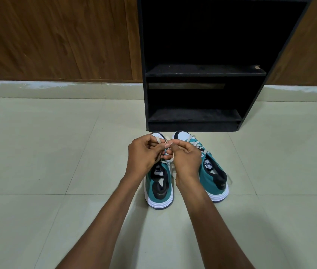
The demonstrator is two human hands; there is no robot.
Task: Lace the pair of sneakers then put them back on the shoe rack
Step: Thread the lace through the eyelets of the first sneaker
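Two teal sneakers with white soles stand side by side on the floor, toes toward the black shoe rack [204,72]. Over the left sneaker [158,191] my left hand [144,154] pinches a loop of its white lace [159,141]. My right hand [187,158] pinches the other end of the same lace just beside it, fingertips nearly touching. The right sneaker [215,171] shows crossed white laces up its front. My hands hide the front half of the left sneaker.
The rack has two low shelves [194,115] with nothing on them. Brown wood panels [56,39] line the wall on both sides. The pale floor tiles [56,152] stretch around the shoes.
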